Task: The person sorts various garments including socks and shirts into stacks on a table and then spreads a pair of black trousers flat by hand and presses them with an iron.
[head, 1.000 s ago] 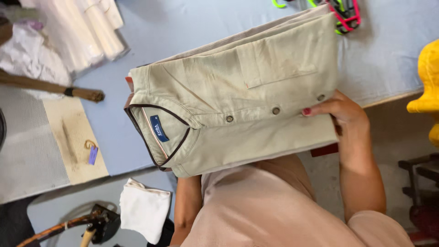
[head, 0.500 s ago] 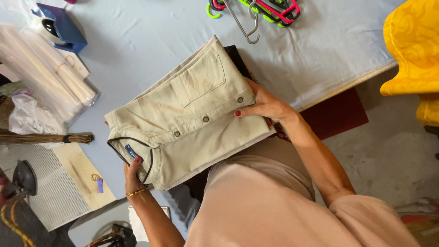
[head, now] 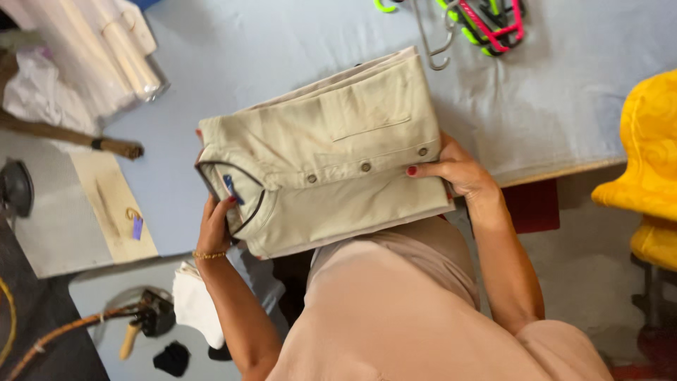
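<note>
The folded beige cotton shirt with a dark-piped collar and brown buttons [head: 331, 159] sits squarer to the person than it did half a second ago, turned so its collar points more toward the near-left edge of the pale blue padded table [head: 550, 106], over which it is held. The left hand [head: 215, 226] has slid up under the collar end, fingers curled round that edge, thumb hidden beneath. The right hand [head: 458, 169] clamps the opposite end by the last button, fingers closed on the fabric, red nails showing. That shift suggests the fold is finished and the bundle is simply being squared up between both hands. Beyond the shirt, at the table's far edge, lie bright plastic hangers with metal hooks [head: 465, 25]; far left of it, clear-wrapped white rolls [head: 106, 49]. Right of the table stands a yellow moulded chair [head: 649, 155]
</note>
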